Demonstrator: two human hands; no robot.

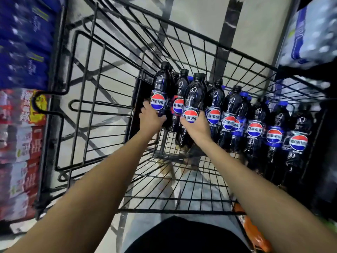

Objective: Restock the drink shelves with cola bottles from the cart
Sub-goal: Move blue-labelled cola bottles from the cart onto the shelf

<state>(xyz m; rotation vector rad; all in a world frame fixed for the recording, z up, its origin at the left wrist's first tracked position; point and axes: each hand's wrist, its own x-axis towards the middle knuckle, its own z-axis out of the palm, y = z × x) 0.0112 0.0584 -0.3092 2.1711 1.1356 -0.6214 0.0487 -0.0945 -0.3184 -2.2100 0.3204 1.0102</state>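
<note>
**Both hands gripping cola bottles in the cart**

A person leans over a black wire cart. At centre frame, the left hand curls around one cola bottle; just right of it, the right hand wraps a second bottle. A row of bottles stands along the cart's right side. Stacked drink packs fill the left edge. Judging by this, many bottles remain to shelve; no shelf slot is visible.

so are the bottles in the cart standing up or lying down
Upright: the cola bottles stand in a row inside the cart, caps uppermost. The left hand and right hand each grip one.
</note>
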